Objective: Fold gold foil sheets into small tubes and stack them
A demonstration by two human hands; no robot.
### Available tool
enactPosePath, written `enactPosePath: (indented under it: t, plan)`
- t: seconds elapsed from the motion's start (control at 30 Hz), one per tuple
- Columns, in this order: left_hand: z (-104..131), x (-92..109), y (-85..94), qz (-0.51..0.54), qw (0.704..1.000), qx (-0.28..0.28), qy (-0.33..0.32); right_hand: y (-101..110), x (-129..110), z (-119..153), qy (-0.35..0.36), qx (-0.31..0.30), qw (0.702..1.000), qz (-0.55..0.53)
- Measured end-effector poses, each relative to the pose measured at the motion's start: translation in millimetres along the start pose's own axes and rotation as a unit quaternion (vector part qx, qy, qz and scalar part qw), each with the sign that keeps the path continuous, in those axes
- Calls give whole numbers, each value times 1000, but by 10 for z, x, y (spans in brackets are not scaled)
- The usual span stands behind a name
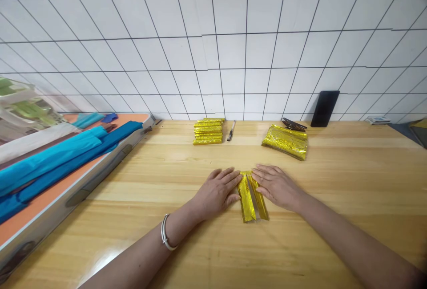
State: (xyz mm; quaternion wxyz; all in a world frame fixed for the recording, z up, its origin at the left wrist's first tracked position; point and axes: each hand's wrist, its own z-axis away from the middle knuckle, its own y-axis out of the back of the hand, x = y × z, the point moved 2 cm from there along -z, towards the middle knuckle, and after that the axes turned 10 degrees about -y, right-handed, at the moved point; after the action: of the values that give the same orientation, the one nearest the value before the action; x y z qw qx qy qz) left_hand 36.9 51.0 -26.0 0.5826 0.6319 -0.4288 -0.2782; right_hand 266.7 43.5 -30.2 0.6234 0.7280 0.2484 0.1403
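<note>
A gold foil sheet [247,200] lies on the wooden table [187,253], its two long sides folded inward with a pale strip showing between them. My left hand [218,191] rests flat with its fingertips on the sheet's upper left edge. On the upper right edge lie the fingers of my right hand [275,186], stretched out. Neither hand grasps anything. Beyond them, several narrow folded gold strips [208,131] are stacked at the back, beside a pen [231,131]. A pile of flat gold foil sheets [287,141] sits at the back right.
A black hair clip [294,124] touches the foil pile. A black phone [324,108] leans upright against the tiled wall [230,53]. Blue fabric [66,164] lies on an orange surface at the left, with a raised edge along the table.
</note>
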Motion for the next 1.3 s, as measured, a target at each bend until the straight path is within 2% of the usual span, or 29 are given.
enactPosePath:
  t: [0.27,0.43,0.6,0.8,1.17,1.3]
  plan:
    - [-4,36,7,25,999,19,-29,20,19,-33,-19,-20,999,-22]
    - [-47,18,10,39,999,23,-13,29,28,-75,-35,-29,998,-51]
    - [-122,10,53,49,999,3,-9,45,-55,-134,-41,-30,998,-22]
    - [-145,28,78,52,999,10,-5,-2,-82,-160,-49,-38,998,-2]
    - [-26,16,33,25,999,22,-7,39,-47,-31,-44,-28,999,-12]
    - [40,-16,1,8,1000,8,-23,14,-11,30,-25,-32,999,-6]
